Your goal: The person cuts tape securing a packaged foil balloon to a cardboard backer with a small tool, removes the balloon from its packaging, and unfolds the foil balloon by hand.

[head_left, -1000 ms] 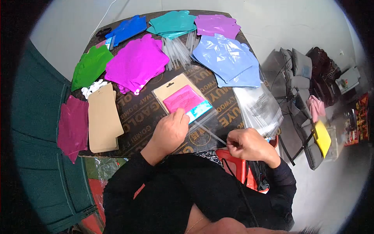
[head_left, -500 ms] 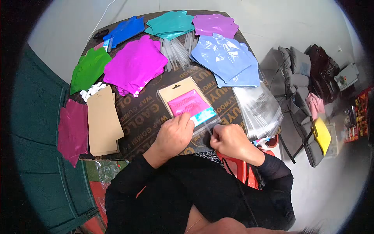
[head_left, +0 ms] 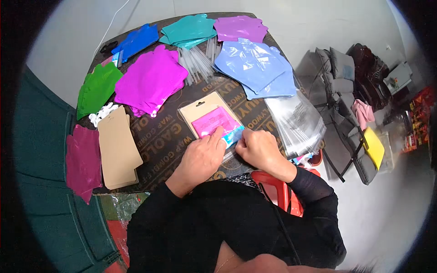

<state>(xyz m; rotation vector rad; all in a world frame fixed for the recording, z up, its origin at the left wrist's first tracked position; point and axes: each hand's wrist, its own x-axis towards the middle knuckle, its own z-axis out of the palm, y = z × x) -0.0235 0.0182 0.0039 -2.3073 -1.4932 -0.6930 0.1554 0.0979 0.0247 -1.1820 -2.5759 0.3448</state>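
Observation:
A clear bag with a tan card and a folded pink packet inside lies at the middle of the dark printed table. My left hand rests on the packet's lower left part, fingers bent and close together. At the lower right corner of the bag is my right hand, its fingers curled in a pinch; what they hold is hidden. A blue and white strip shows between the two hands.
Flat glove-shaped stacks in magenta, light blue, green and teal surround the bag. Tan cards lie left, clear bags right, clear strips behind. A red stool stands below the table edge.
My right hand has moved left, from beyond the bag's lower edge to its lower right corner. The pale strip stretched from that hand no longer shows. The view has shifted slightly.

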